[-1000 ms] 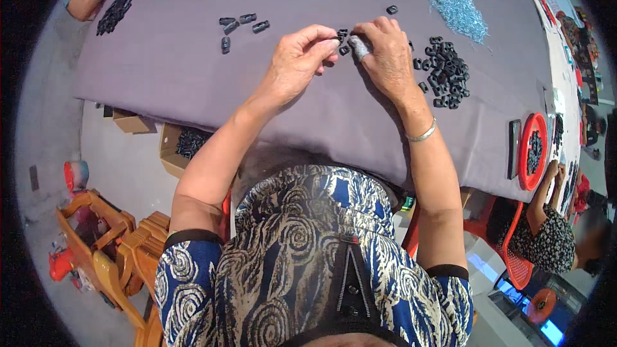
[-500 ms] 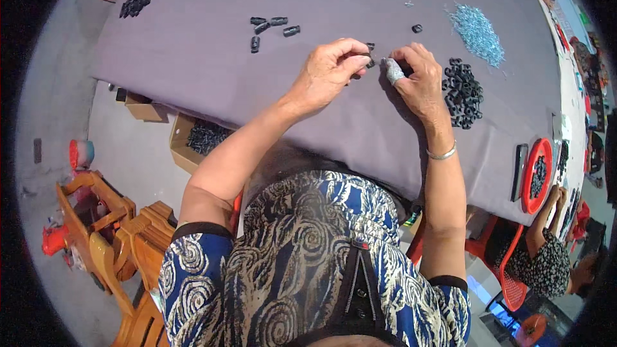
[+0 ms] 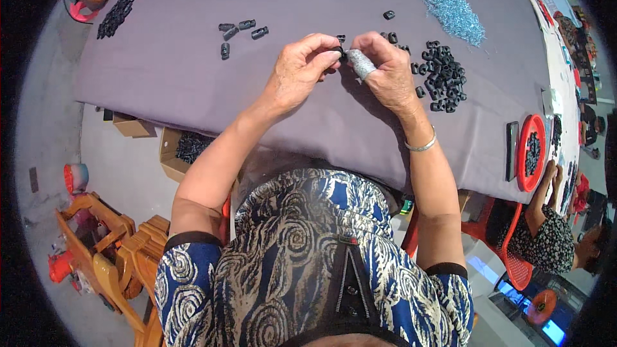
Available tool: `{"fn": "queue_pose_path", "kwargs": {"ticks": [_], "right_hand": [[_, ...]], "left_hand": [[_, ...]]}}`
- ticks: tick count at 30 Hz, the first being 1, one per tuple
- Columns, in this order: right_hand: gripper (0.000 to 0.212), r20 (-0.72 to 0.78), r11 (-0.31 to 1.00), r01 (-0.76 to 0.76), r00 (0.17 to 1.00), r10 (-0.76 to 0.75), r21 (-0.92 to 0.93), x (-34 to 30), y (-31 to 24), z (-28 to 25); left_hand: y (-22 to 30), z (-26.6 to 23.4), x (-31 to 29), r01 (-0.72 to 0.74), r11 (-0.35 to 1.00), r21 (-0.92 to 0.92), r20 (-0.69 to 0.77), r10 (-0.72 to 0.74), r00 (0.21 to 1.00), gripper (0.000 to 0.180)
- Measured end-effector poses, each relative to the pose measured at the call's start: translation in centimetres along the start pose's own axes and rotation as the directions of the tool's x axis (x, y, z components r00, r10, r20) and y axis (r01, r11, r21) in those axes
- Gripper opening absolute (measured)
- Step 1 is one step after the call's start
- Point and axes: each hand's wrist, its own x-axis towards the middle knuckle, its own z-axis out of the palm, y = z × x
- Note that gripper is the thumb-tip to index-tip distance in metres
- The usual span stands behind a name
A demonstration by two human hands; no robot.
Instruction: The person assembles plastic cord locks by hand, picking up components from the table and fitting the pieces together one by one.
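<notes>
Over the table, my left hand pinches a small black plastic piece between thumb and fingertips. It looks like part of a cord lock. My right hand, one finger wrapped in pale tape, is closed and meets the left at that piece; what its own fingertips hold is hidden. A pile of hollow black plastic pieces lies right of my right hand, with a few strays close to the fingers. Left of my left hand are several black cord locks.
A heap of tiny shiny bluish-silver parts lies at the far right of the cloth-covered table. A red basket of black pieces stands at the right edge beside a dark flat object. Other people sit at the far left and right.
My hands have come together, the right fingertips now meeting the left at the black piece. The whole view has shifted a little. Loose black pieces now show beside my right hand.
</notes>
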Motion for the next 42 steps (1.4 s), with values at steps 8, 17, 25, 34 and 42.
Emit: {"fn": "queue_pose_path", "kwargs": {"ticks": [8,17,25,34,42], "right_hand": [[0.016,-0.007,0.988,0.104,0.994,-0.106,-0.11,0.1,-0.6,0.0],[0.02,0.141,0.837,0.379,0.925,-0.352,-0.395,-0.2,-1.3,-0.4],[0.02,0.03,0.929,0.257,0.965,-0.259,-0.266,-0.6,-0.7,0.9],[0.017,-0.054,0.938,0.177,0.978,-0.202,-0.299,-0.7,-1.7,1.4],[0.014,-0.065,0.978,0.154,0.984,-0.164,-0.143,-0.4,-1.0,1.3]], "left_hand": [[-0.2,-0.1,-0.1,-0.088,0.996,0.011,-0.015,0.088,0.996,0.02],[-0.6,0.1,-0.1,-0.162,0.971,0.177,0.022,0.161,0.987,0.018],[-0.1,0.1,-0.2,-0.069,0.997,0.027,-0.013,0.069,0.998,0.019],[-0.2,0.1,-0.1,-0.032,0.998,-0.051,0.012,0.032,0.999,0.021],[0.0,-0.2,0.0,0.06,0.992,-0.112,0.013,-0.059,0.998,0.023]]}}
